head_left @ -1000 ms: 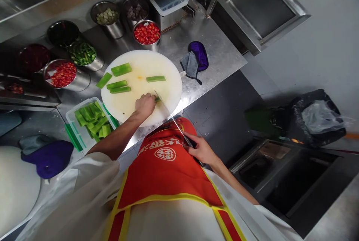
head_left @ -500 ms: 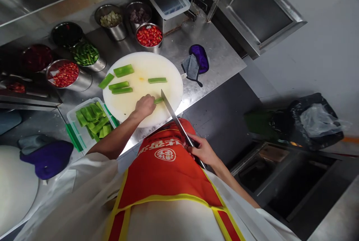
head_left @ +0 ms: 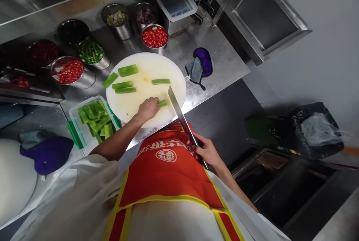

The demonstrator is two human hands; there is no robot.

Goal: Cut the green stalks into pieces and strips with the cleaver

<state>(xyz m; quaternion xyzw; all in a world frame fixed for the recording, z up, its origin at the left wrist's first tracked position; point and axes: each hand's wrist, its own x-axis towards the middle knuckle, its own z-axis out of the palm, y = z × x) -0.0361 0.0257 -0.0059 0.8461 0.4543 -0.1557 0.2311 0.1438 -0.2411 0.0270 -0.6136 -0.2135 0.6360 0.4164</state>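
Observation:
My left hand (head_left: 149, 109) is closed on a green vegetable strip (head_left: 162, 103) near the front of the round white cutting board (head_left: 151, 61). The strip's outer end sticks out past my fingers. A long knife (head_left: 179, 110) is in my right hand (head_left: 206, 150), wrapped round its dark handle. Its blade slants up over the board's right front edge, its tip apart from the strip. Another thin green strip (head_left: 160, 82) lies farther back on the board. At the board's left are several more green pieces (head_left: 128, 70).
A clear container (head_left: 81, 136) of green pieces stands left of the board. Metal pots behind hold chopped red chillies (head_left: 155, 37) and other cut ingredients. A purple and grey cloth (head_left: 203, 63) lies right of the board. A lined bin (head_left: 316, 130) stands at the right.
The knife blade has shifted right, away from the strip under my left hand. More of that strip shows, and it is turned slightly. The whole view has drifted a little.

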